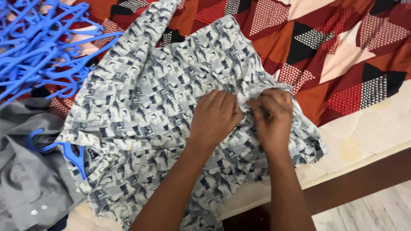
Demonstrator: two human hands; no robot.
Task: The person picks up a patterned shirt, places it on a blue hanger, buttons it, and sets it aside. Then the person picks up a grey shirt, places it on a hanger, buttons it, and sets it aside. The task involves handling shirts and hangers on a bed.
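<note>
Bedding filled most of the view: a bedspread (342,51) in red, orange, black and cream triangles lay across a bed, with a pale sheet (364,141) bare toward the near right corner and a dark wooden bed frame (364,179) running along the near edge; a strip of light floor (376,214) showed beyond that. A patterned shirt (141,111), grey-blue on white, lay spread over the near left part of the bed, its long axis running from the collar at the near left edge up and away toward the far middle. Both hands met on the shirt's right side, near the bed's near edge. Left hand (214,115) lay knuckles-up, fingers curled together and pressed onto the cloth; right hand (272,113) was touching it, fingertips bunched and pinching a small fold of the same cloth between them. What exactly sat in the pinch, a button or only fabric, could not be told. The cloth lay directly under both hands, so neither was nearer; the rest of the shirt stretched leftward from the fingers. A blue hanger (70,154) sat in the collar at the near left. A heap of blue hangers (38,42) lay at the far left corner, well apart from the hands. A grey shirt (30,179) lay at the near left, partly under the patterned one.
</note>
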